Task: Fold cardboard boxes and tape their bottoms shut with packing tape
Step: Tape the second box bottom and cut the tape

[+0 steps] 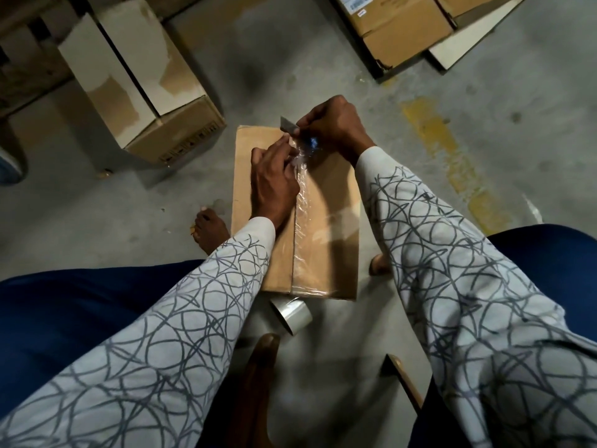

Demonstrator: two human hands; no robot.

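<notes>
Left sleeve [168, 334] and right sleeve [452, 270]: long, pale grey, printed all over with overlapping dark grey scribbled loops; the cuffs are left plain. Dark blue trousers [80, 305] are worn. Left hand [274, 179], right hand [332, 127] and one foot [210, 226] are left uncovered.
</notes>
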